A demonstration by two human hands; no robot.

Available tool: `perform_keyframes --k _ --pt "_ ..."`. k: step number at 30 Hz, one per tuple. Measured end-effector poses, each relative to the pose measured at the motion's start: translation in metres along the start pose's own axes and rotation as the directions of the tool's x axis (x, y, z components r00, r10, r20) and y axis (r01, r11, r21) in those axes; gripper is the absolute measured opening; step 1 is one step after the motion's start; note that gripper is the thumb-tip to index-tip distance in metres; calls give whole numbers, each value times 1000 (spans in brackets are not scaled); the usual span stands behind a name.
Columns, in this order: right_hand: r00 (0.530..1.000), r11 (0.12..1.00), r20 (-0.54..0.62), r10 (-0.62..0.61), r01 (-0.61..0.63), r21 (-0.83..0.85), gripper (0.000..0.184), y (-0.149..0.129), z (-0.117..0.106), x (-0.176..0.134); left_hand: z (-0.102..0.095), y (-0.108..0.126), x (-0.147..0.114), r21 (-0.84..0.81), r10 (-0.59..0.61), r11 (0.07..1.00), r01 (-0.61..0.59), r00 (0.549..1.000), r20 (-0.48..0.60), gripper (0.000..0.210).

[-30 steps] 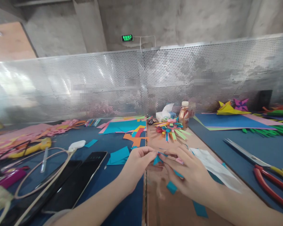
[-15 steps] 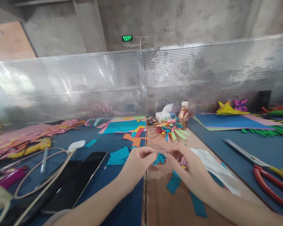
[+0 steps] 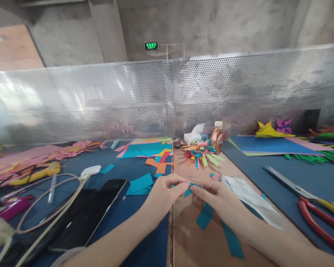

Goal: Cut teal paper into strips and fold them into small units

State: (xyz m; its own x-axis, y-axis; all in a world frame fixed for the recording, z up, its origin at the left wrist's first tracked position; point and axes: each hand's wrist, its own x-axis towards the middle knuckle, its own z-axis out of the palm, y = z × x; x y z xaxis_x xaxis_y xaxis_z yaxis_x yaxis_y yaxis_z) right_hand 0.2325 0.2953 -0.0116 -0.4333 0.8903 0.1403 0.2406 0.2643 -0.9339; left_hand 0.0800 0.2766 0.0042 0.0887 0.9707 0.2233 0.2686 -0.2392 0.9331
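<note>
Between my two hands is a small piece of blue paper (image 3: 188,191), mostly covered by the fingers. My left hand (image 3: 169,193) pinches its left side with thumb and forefinger. My right hand (image 3: 215,193) pinches the other side, its thumb across the front of the paper. Below the hands, on the brown board, lie a short blue paper strip (image 3: 205,216) and a longer blue paper strip (image 3: 232,239). Left of my left hand, a stack of blue paper rectangles (image 3: 140,184) rests on the dark blue mat.
Scissors with red and yellow handles (image 3: 306,198) lie at right, beside a crumpled white tissue (image 3: 252,200). A black phone (image 3: 91,215) and a white cable (image 3: 78,178) are at left. Beyond the hands stand a paper-strip flower (image 3: 202,152) and a bottle (image 3: 217,137).
My right hand has moved left, closer to my left hand, and its fingers now cover more of the blue paper. A small pink scrap behind it shows more clearly.
</note>
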Motion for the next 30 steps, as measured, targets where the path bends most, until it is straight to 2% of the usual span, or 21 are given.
perform_keyframes --k 3,7,11,17,23,27,30 --pt "1000 1000 2 3 -3 14 32 2 0 1 0 0 0 -19 -10 1000 11 1000 9 18" --pt "1000 1000 -20 15 -15 -3 31 6 0 2 -2 -4 3 -131 -65 989 68 997 31 13" --pt "999 999 19 -50 51 -14 25 2 0 -1 -5 -6 6 -198 -102 972 125 987 123 17" --pt "990 981 83 -113 124 -147 19 -14 -6 -6 -8 -6 7 -24 -12 1000 17 981 191 22" --pt "984 922 162 -76 132 -364 18 -26 -18 -6 -13 -3 8 110 66 989 -98 962 267 16" --pt "978 923 188 -86 149 -354 15 -23 -17 -3 -12 -2 5 170 48 980 -105 949 313 17" --pt "984 946 162 -79 125 -299 17 -19 -15 -1 -11 -1 5 173 38 980 -100 944 328 18"
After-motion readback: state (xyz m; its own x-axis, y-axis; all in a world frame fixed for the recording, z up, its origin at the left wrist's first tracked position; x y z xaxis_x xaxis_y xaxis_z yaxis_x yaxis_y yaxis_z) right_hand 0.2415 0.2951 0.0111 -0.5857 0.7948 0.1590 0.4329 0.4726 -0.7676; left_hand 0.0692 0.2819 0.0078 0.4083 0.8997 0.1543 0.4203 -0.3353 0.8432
